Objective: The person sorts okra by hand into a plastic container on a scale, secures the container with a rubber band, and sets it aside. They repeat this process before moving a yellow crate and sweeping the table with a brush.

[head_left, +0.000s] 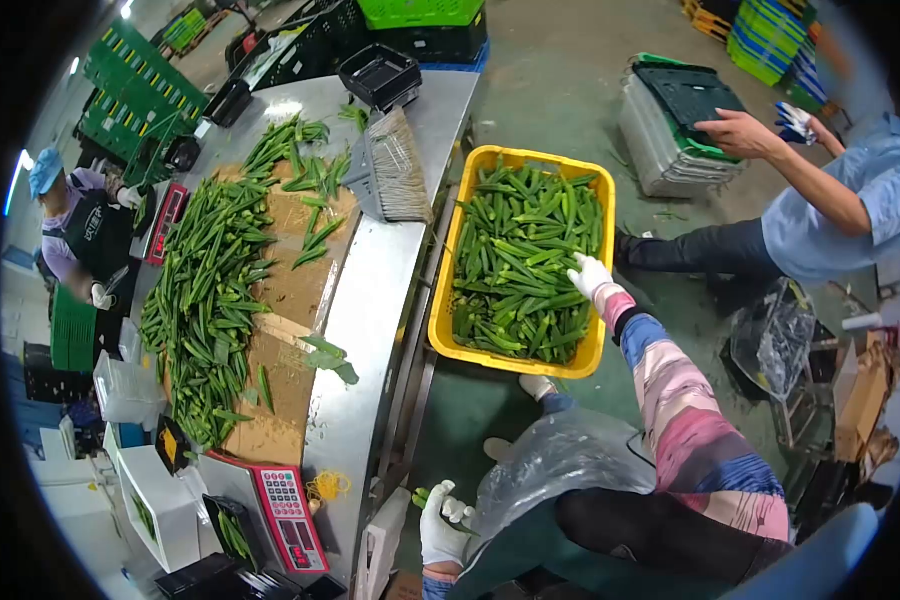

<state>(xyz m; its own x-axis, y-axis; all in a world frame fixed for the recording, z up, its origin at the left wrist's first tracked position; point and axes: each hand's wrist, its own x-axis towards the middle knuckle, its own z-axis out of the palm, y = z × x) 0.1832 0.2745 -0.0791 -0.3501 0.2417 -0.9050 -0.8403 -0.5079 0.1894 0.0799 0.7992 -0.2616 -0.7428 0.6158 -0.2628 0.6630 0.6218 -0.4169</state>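
My right hand (592, 277), in a white glove, reaches over the right rim of a yellow crate (607, 225) filled with okra (530, 240). Its fingers are somewhat apart at the surface of the pods, and I see nothing gripped in them. Low in the view, my left hand (443, 527), also gloved in white, is closed around okra (421, 495); green ends poke out by the thumb and below the fingers. That hand is beside the metal table's near edge.
A metal table (355, 330) carries a long okra pile (205, 300), a brush (390, 165), a black tray (381, 76) and a red scale (288, 512). One person (82, 225) stands across the table; another person (840, 205) is at right by stacked bins (660, 140).
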